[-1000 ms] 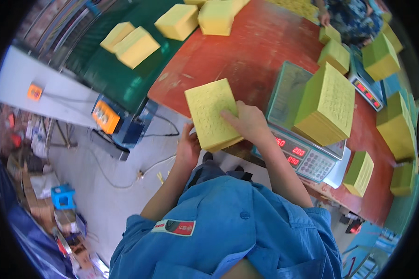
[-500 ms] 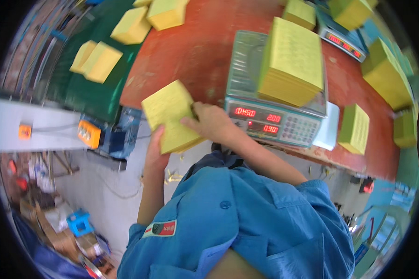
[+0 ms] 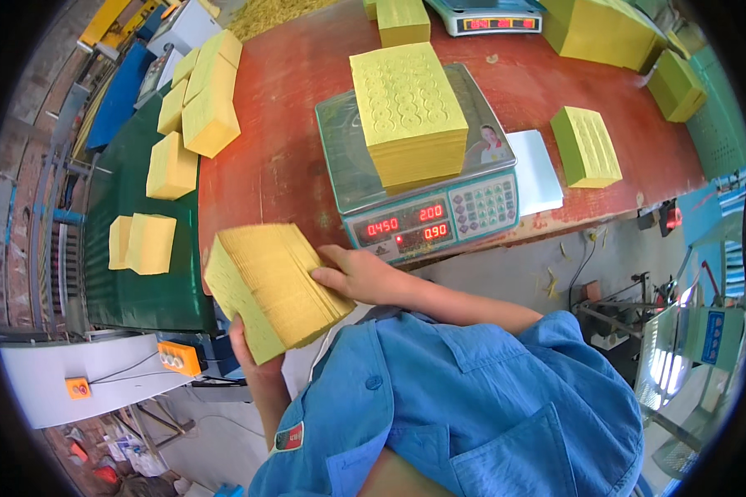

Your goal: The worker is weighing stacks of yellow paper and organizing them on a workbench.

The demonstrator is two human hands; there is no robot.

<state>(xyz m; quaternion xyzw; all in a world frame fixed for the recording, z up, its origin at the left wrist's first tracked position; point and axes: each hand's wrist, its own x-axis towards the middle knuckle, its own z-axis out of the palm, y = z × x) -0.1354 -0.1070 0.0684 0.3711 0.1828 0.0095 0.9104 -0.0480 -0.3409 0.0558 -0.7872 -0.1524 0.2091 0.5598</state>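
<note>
Left of the scale (image 3: 427,217) — clasping a yellow stack (image 3: 278,286) with right hand (image 3: 356,275) and left hand (image 3: 253,352), apparently supporting from beneath — not yet set down, unlike the block (image 3: 410,112) already weighing there.

The held stack (image 3: 280,287) is yellow, with fine darker lines streaking its cut edges. The desk (image 3: 269,108) is red, paler where worn along the near edge. The scale (image 3: 472,204) at that edge is teal and grey, with red digits (image 3: 431,214). The block on it (image 3: 412,120) is yellow, patterned with rows of circles. The belt (image 3: 124,189) beyond the left edge is dark green.
</note>
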